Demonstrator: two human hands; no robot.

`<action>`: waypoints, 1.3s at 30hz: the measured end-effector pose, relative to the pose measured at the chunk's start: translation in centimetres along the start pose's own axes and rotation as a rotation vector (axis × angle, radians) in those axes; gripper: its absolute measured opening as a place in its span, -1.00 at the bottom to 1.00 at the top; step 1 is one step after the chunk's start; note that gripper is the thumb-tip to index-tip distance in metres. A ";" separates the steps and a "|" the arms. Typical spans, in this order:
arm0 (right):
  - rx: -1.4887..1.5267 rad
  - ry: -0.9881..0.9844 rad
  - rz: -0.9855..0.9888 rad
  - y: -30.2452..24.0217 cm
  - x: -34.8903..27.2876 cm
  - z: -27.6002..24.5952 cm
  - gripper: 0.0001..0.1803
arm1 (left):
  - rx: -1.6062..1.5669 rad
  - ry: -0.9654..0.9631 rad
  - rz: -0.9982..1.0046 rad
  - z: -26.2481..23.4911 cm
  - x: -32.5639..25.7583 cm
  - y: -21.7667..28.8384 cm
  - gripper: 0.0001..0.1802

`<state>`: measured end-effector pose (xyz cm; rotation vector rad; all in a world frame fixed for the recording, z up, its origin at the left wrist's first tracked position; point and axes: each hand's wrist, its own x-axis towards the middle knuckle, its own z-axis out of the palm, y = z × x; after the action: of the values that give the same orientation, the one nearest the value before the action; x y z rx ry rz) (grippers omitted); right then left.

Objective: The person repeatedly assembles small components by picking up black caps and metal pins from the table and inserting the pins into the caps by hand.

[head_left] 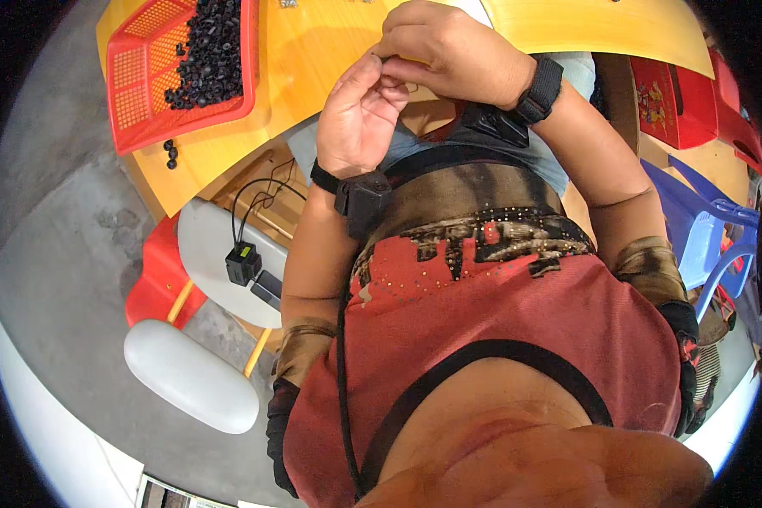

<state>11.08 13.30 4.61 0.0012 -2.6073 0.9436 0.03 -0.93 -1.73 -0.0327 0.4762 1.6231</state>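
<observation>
My left hand point(360, 118) and my right hand point(453, 46) meet over the near edge of the yellow table point(296, 55). The left palm is partly turned up, its thumb and fingertips bent together against the right fingers. The right hand curls over from the other side in a pinch. Anything between the fingertips is hidden or too small to name. To the left of them stands a red plastic basket point(247, 63), holding a heap of small black parts point(207, 63). A few loose black parts point(172, 155) lie on the table beside it.
Tiny shiny pieces point(289, 2) lie near the top edge. A grey-white chair point(190, 372) stands at the left, with a black box point(243, 264) and cables on its seat. At the right are a blue plastic chair point(707, 241) and a red box point(656, 106).
</observation>
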 end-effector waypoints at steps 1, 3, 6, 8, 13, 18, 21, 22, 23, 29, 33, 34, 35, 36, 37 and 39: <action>-0.022 -0.031 0.004 0.0 0.0 0.0 -0.81 | 0.004 0.001 0.000 -0.2 0.0 -0.1 -0.83; 0.017 0.002 0.019 -0.3 0.1 0.1 -0.80 | -0.028 -0.011 -0.004 -0.6 0.0 -0.2 -0.77; 0.066 0.102 0.075 -1.0 0.1 0.6 -0.79 | -0.021 0.054 0.037 -0.3 0.1 -0.3 -0.73; 0.077 0.176 0.118 -0.7 -0.3 1.3 -0.79 | 0.006 0.078 0.052 0.8 0.3 -0.5 -0.71; 0.103 0.346 0.037 -0.6 -0.4 1.7 -0.78 | 0.059 0.098 0.013 1.9 0.1 -0.3 -0.68; -0.210 0.317 -0.117 0.9 -0.4 1.9 -0.77 | 0.186 0.093 0.061 1.7 -0.1 0.3 -0.71; -0.155 0.302 -0.107 1.3 -0.9 1.8 -0.77 | 0.390 0.084 0.095 1.8 -0.1 0.7 -0.72; -0.154 0.278 -0.109 1.3 -0.9 1.8 -0.76 | 0.390 0.085 0.094 1.9 -0.2 0.8 -0.72; -0.152 0.279 -0.107 1.2 -0.9 1.8 -0.76 | 0.420 0.071 0.109 2.0 -0.3 0.9 -0.72; 0.151 0.290 0.084 -0.3 -0.4 1.0 -0.70 | 0.267 0.033 0.174 2.2 0.0 0.0 -0.70; 0.283 0.358 0.278 -0.9 -0.8 0.5 -0.53 | 0.186 -0.098 0.172 2.2 -0.1 0.4 -0.67; 0.516 0.396 0.345 -1.4 -0.6 0.7 -0.54 | 0.188 -0.100 0.171 2.2 -0.2 0.4 -0.67; 0.749 0.429 0.411 -1.6 -0.6 1.0 -0.55 | 0.153 -0.163 0.151 2.3 -0.2 0.3 -0.66; 0.655 0.466 0.297 0.6 -1.6 3.3 -0.45 | 0.113 -0.238 0.123 2.8 -0.2 0.2 -0.65; 0.653 0.463 0.292 -0.2 -1.0 3.4 -0.45 | 0.113 -0.241 0.129 2.9 -0.5 0.2 -0.65; 0.825 0.420 0.295 -2.1 0.4 4.0 -0.58 | 0.229 -0.281 0.167 3.2 -0.7 -0.1 -0.66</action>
<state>9.63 9.23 3.21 -0.3322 -1.7186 1.8267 0.99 -0.52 1.41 0.4114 0.4517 1.6941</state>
